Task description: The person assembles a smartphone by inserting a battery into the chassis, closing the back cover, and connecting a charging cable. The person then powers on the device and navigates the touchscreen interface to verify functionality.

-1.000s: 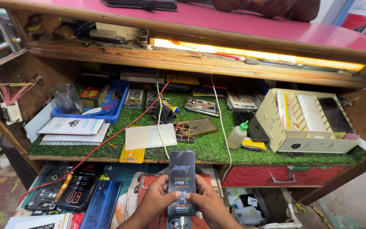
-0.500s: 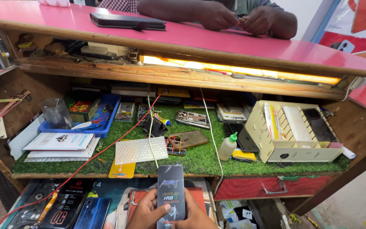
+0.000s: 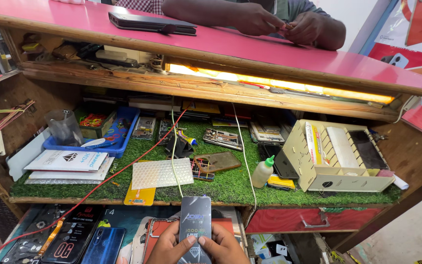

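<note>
1. Holding a flat dark packet [image 3: 195, 225] upright, I have my left hand [image 3: 168, 247] and right hand [image 3: 223, 247] clenched on its lower edges, thumbs on its face.
2. Since a second ago the view has dropped and my hands sit lower in frame; the packet stays in my grip, low in front of the bench [image 3: 230, 183].
3. The packet is glossy, rectangular, with pale print and a diamond mark.
4. Another person's hands [image 3: 289, 24] rest on the pink counter [image 3: 221, 44] above.
</note>
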